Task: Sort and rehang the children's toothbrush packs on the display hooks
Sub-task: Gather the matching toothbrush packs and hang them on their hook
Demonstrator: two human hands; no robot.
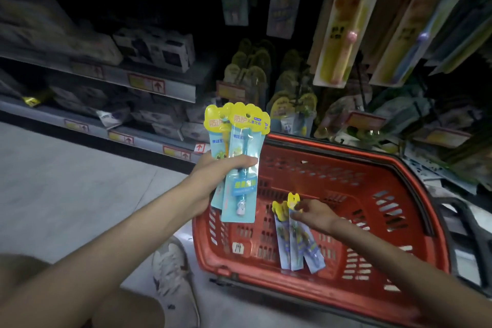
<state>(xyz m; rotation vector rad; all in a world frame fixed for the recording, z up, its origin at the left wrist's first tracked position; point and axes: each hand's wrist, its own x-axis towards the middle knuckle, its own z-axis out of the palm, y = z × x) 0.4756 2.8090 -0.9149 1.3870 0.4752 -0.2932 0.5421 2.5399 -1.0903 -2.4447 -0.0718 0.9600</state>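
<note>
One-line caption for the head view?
Left hand holds toothbrush packs up; right hand pinches more packs inside the red basket.

Basket (pixel 332 152) on the floor (pixel 66 181) front-right of me, shelves (pixel 159 88) to the left, peg display behind.
My shoe (pixel 173 274) sits just left of the basket. My left grip (pixel 213 176) is above the basket's left rim and holds the upright packs (pixel 241 168), overlapped front to back. My right grip (pixel 316 214) is inside the basket, pinching the top end of the loose packs (pixel 298 245), which lie side by side on the bottom. The low hung packs (pixel 292 104) are just behind the far rim, the high hung packs (pixel 340 29) above and to the right.
</note>
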